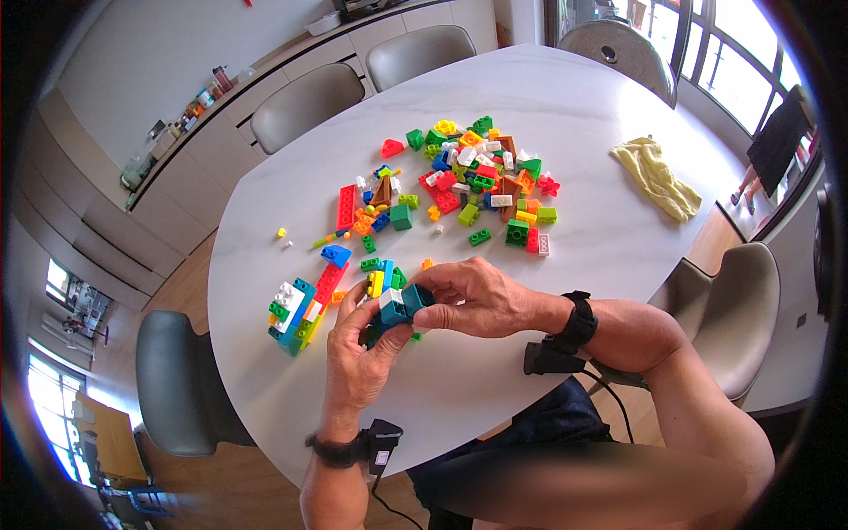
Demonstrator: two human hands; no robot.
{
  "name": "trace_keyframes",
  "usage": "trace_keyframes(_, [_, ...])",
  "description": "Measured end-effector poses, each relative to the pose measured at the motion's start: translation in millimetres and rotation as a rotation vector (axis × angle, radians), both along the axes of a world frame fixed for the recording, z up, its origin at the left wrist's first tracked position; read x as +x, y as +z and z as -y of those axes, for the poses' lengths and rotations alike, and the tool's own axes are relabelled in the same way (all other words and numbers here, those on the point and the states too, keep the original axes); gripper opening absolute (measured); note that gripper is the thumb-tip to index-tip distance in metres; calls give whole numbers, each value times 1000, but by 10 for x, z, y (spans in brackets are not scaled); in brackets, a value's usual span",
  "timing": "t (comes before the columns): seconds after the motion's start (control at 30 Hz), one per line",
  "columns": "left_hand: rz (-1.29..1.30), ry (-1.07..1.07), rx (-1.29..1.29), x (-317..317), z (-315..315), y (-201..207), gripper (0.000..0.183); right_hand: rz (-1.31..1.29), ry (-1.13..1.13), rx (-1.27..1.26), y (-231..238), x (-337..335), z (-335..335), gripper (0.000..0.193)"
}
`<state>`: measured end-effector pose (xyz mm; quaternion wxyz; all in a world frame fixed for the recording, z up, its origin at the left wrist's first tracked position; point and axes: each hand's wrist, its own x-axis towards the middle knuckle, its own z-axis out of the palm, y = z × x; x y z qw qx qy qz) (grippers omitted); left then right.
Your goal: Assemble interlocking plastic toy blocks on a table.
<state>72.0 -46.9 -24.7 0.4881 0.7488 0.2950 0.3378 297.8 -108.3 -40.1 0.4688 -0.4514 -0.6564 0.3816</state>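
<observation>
Close to the near side of the table, my left hand (362,353) is closed round a small assembly of building blocks (389,305) in teal, white, yellow, blue and green. My right hand (473,299) pinches a teal block (415,298) at the right side of that assembly. Whether this block is joined to the others I cannot tell, since my fingers cover part of it. Just left of my left hand stands a built block model (300,309) in teal, white, red, blue and lime. Beyond my hands spreads a loose pile of coloured blocks (477,172).
The white oval table (530,389) carries everything. A yellow cloth (658,177) lies at its right side. Grey chairs (305,106) stand around it, including a dark one (181,384) at the left. Black straps with cabled devices (565,340) sit on my wrists. A person (777,141) stands far right.
</observation>
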Motion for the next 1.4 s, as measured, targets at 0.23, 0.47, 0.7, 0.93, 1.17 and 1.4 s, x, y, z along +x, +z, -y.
trace_keyframes(0.23, [-71, 25, 85, -37, -35, -48, 59, 82, 5, 34, -24, -11, -23, 55])
trace_keyframes(0.47, [-63, 40, 76, -48, -44, -89, 58, 63, 14, 17, -3, -32, -15, 54])
trace_keyframes(0.7, [122, -33, -208, -66, -36, -31, 51, -378, -11, -294, 154, 30, -36, 50])
trace_keyframes(0.93, [103, 38, -188, -71, -44, -51, 50, 489, -666, 443, -96, 134, -167, 53])
trace_keyframes(1.17, [197, 15, -206, -46, -10, -61, 44, 186, -91, 140, 153, -44, 41, 49])
trace_keyframes(1.4, [157, 22, -189, -32, 9, -51, 42, 137, -39, 90, 27, -32, -7, 44])
